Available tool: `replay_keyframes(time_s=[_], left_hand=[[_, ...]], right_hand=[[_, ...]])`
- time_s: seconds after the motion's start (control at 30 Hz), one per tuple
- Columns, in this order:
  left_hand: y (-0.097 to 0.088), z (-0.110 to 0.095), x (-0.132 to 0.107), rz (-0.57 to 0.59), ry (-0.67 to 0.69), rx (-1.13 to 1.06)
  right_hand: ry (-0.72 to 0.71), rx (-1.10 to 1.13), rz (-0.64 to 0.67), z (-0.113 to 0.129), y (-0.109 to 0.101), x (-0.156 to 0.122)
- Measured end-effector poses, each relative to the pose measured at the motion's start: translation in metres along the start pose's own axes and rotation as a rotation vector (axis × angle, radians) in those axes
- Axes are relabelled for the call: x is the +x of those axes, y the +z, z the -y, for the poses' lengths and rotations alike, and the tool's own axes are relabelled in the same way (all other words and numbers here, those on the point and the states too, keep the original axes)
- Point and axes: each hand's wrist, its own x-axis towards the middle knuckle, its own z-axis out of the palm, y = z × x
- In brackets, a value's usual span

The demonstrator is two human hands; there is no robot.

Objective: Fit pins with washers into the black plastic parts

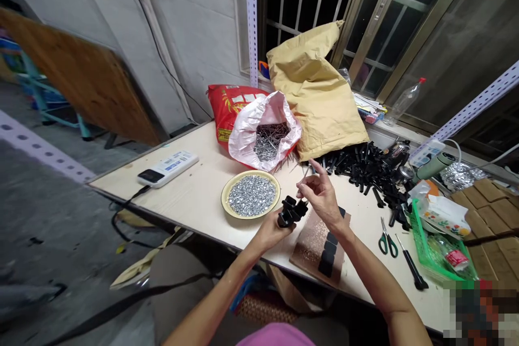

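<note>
My left hand (271, 231) is closed around a small bunch of black plastic parts (292, 211), held above the table's front edge. Close beside it, my right hand (320, 194) pinches a thin metal pin (305, 174), index finger stretched upward. The pin's lower end is too small to make out against the black parts. To the left of both hands sits a yellow-rimmed dish (224, 203) full of small silvery metal pieces (251, 195). Beneath my right wrist lies a brown board (310, 246) with several black pads (328, 254) along it.
A red bag (221, 113) with a white lining holds many metal pins. Behind stand a large tan paper sack (320, 102) and a heap of black parts (365, 167). Scissors (388, 240), a screwdriver (412, 265) and a green basket (421, 243) lie right; a white power bank (168, 169) lies left.
</note>
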Motion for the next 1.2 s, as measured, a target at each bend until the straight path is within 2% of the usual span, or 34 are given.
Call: replay_keyframes(time_s=[0.27, 0.47, 0.67, 0.77, 0.83, 0.9, 0.97, 1.07, 1.2], left_hand=[[-0.004, -0.004, -0.002, -0.019, 0.069, 0.066], [-0.003, -0.005, -0.001, -0.012, 0.058, 0.077], [-0.006, 0.0, -0.002, -0.061, 0.06, 0.048], [-0.011, 0.002, -0.006, -0.086, 0.024, -0.003], [-0.015, 0.002, -0.01, -0.106, 0.002, -0.017], [-0.016, 0.0, -0.012, -0.125, 0.016, -0.033], [-0.015, -0.001, -0.012, -0.125, 0.021, -0.063], [-0.014, -0.004, -0.012, -0.108, -0.031, -0.152], [-0.019, -0.015, -0.013, -0.063, -0.095, -0.278]], right_hand=[[-0.088, -0.24, 0.037, -0.001, 0.005, -0.008], [-0.048, -0.249, -0.002, -0.011, 0.006, -0.012], [-0.144, -0.387, 0.148, -0.015, -0.006, -0.013], [-0.175, -0.496, 0.068, -0.027, -0.022, 0.005], [-0.117, -0.749, 0.052, -0.045, -0.031, 0.023], [-0.017, -1.107, 0.169, -0.067, -0.034, 0.042], [0.052, -1.358, 0.31, -0.088, -0.031, 0.059], [0.048, -1.462, 0.393, -0.114, -0.023, 0.08], [-0.018, -1.515, 0.48, -0.131, -0.016, 0.102]])
